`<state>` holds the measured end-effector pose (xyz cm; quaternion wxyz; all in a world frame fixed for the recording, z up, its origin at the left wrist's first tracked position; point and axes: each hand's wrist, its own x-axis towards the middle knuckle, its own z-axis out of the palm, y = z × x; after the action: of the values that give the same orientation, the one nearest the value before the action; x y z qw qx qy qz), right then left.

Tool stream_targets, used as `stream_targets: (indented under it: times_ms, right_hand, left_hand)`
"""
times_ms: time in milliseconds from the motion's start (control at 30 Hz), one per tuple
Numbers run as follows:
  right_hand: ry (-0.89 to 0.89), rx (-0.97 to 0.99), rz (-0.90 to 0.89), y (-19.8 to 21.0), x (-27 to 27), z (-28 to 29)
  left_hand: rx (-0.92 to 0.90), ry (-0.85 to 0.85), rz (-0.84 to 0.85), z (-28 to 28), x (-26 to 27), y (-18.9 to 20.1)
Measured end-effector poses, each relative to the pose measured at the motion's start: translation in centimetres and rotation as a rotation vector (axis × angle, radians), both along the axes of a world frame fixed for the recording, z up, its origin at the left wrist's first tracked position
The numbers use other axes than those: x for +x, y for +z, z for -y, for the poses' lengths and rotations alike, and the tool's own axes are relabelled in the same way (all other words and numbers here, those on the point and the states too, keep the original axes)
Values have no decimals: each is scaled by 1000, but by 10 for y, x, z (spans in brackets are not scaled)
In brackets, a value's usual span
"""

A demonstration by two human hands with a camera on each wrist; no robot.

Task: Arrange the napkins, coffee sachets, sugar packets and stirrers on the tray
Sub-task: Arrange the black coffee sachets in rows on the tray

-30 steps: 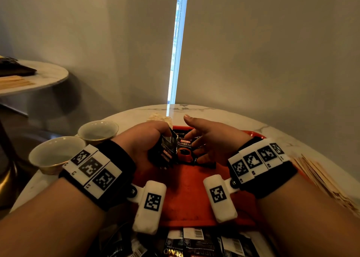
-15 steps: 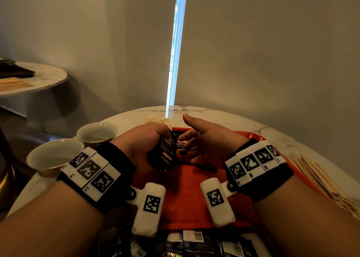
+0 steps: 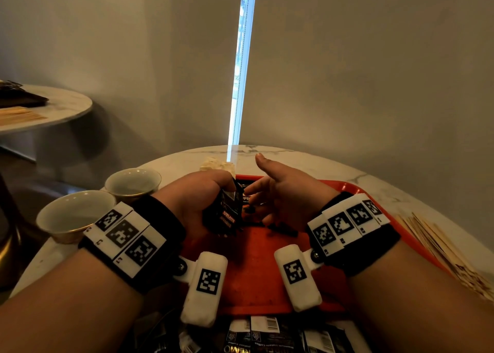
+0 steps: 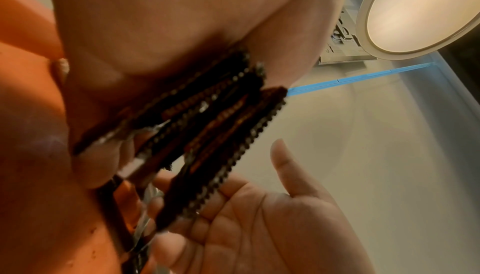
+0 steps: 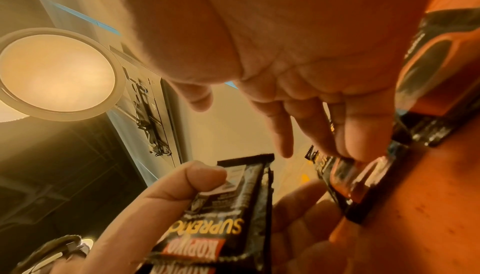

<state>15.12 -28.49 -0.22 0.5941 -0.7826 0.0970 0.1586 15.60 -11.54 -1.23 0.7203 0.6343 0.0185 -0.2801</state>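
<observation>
Upright, a fanned bundle of coffee sachets (image 3: 227,213) stands on the red tray (image 3: 256,277), clenched in the left hand (image 3: 197,197); the right hand (image 3: 283,194), fingers (image 5: 348,134) extended, presses a laid sachet (image 5: 355,183). Loosely fanned, the bundle could slip and scatter.

Coffee sachets (image 3: 226,213): black bundle, orange lettering, held upright above tray | Tray (image 3: 256,277): red, flat on marble desk; one sachet (image 5: 355,181) lying on it | Stirrers (image 3: 438,248): pale wooden heap just right of tray | Loose sachets (image 3: 267,334): by tray's near edge
</observation>
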Motion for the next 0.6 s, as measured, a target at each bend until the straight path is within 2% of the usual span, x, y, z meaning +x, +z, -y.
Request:
stream_targets:
  times_ms: [233, 367, 467, 600]
  right_hand:
    - [-182, -111, 40, 23, -4, 31]
    - [-153, -222, 12, 18, -7, 44]
    - [-162, -216, -47, 17, -11, 44]
    - [-72, -263, -99, 18, -16, 40]
  left_hand:
    - [-27, -8, 10, 3, -5, 3]
    - [-29, -14, 0, 5, -6, 4]
    - [-36, -22, -17, 5, -7, 5]
    - [-41, -16, -24, 4, -7, 5]
